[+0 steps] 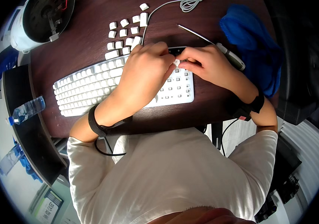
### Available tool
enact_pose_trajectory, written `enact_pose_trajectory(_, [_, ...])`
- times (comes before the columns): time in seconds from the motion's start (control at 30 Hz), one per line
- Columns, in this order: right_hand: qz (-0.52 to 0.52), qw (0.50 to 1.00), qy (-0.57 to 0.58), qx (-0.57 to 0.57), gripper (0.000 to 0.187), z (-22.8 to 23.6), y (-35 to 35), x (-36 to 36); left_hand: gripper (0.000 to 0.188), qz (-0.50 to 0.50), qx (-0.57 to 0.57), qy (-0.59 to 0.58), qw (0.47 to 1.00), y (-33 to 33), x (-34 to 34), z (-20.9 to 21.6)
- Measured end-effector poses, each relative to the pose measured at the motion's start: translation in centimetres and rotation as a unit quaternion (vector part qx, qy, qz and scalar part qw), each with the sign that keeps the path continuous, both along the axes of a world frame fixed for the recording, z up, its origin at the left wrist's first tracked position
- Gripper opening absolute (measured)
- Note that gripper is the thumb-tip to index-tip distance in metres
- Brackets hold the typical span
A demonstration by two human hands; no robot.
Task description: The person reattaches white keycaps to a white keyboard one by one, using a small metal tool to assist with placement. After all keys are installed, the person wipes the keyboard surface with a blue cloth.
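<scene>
A white keyboard [96, 84] lies slightly tilted across the dark table. At its right end, several switches show bare, with no keycaps on them. My left hand [148, 63] reaches over the keyboard, its fingers closed at a small white keycap [177, 62] near the upper right part. From the right, my right hand [211, 65] meets it there, thumb and forefinger pinched at the same keycap. Part of the keyboard's middle is hidden under my left hand and forearm. Beyond the keyboard, several loose white keycaps [123, 33] lie scattered on the table.
A tool with a thin metal shaft and thick handle [231, 58] lies behind my right hand, beside a blue cloth [247, 37]. A grey cable [155, 12] runs beyond the loose keycaps. A white round appliance [19, 33] stands far left; a water bottle [28, 110] lies left.
</scene>
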State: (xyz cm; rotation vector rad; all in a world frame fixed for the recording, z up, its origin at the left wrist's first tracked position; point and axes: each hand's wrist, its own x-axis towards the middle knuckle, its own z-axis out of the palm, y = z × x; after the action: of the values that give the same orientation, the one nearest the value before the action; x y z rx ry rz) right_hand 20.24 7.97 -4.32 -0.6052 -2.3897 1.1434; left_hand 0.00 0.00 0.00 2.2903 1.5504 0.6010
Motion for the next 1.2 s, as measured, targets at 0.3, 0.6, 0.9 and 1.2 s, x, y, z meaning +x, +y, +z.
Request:
enact_pose_trajectory(0.3, [-0.025, 0.996, 0.03, -0.083, 0.013, -0.6, -0.2, -0.4, 0.012, 0.032, -0.064, -0.082, 0.994, 0.4, -1.9, -0.4])
enact_pose_trajectory(0.6, [-0.024, 0.999, -0.026, -0.001, 0.013, 0.3, 0.0, -0.2, 0.012, 0.034, -0.027, -0.099, 0.994, 0.1, -1.6, -1.1])
enact_pose_trajectory(0.9, [-0.018, 0.997, -0.042, 0.065, 0.017, 0.6, -0.5, -0.4, 0.017, 0.025, -0.041, -0.091, 0.995, 0.1, -1.4, -0.3])
enact_pose_trajectory(1.2, [0.01, 0.987, -0.054, 0.153, 0.022, 1.4, -0.5, -0.8, 0.014, 0.014, -0.025, -0.087, 0.996, 0.3, -1.0, -0.6])
